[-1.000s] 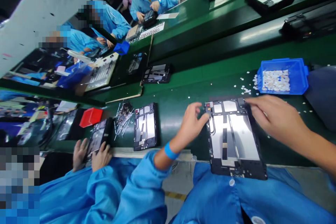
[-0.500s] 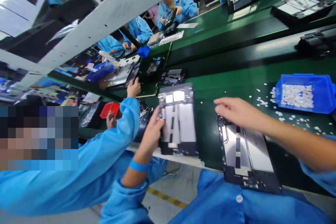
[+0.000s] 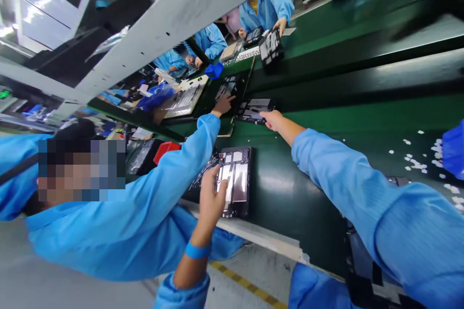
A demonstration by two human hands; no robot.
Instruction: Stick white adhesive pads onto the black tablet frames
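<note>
An opened tablet [image 3: 239,181], its inner side up, lies on the green bench near the front edge. My left hand [image 3: 211,195] is beside its left edge, thumb and fingers apart. My right hand [image 3: 274,120] reaches far across the bench and pinches the near right edge of a second opened tablet [image 3: 259,105], which lies flat. Under my right sleeve a third opened tablet [image 3: 362,256] is partly hidden, close to my lap.
A co-worker's hand [image 3: 224,104] points over a dark tray [image 3: 237,82] just left of my right hand. White scraps [image 3: 413,161] lie near a blue bin [image 3: 455,149] at right. A red bin [image 3: 166,151] stands left. A white beam [image 3: 152,24] crosses overhead.
My left hand has lowered its tablet onto the bench and loosened from it. My right hand has left the near tablet and stretched forward to the far one.
</note>
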